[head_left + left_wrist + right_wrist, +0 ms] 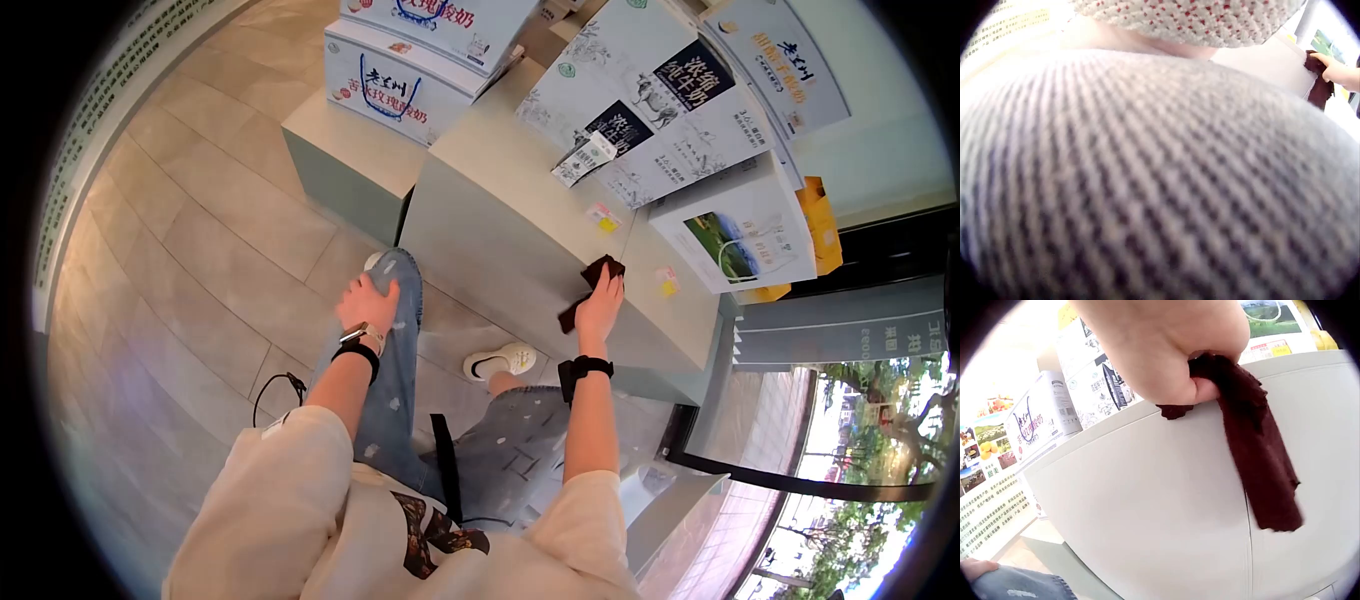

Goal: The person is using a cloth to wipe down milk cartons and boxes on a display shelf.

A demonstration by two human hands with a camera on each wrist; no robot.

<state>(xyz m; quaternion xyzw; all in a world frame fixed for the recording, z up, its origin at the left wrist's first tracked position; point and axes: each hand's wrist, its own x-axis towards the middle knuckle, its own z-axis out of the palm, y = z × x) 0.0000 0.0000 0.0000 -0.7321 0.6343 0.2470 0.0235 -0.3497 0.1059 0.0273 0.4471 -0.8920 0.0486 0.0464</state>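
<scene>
My right hand [598, 308] grips a dark maroon cloth [1260, 456] at the front top edge of a white display counter [1147, 487]. One end of the cloth hangs down over the counter's front face, as the right wrist view shows; some of it is bunched under the fingers. On the knee of my jeans [400, 340] rests my left hand [367, 305], fingers relaxed and holding nothing. In the left wrist view, blurred denim fills most of the picture, and the cloth [1319, 87] shows at the upper right.
On the counter stand white milk cartons [640, 110], a gift bag [735, 235] and small price tags [603, 217]. Yogurt boxes [400, 85] sit on a lower stand [350, 165] to the left. A glass window [870, 430] lies at the right. A loose cable [275, 385] is near my left arm.
</scene>
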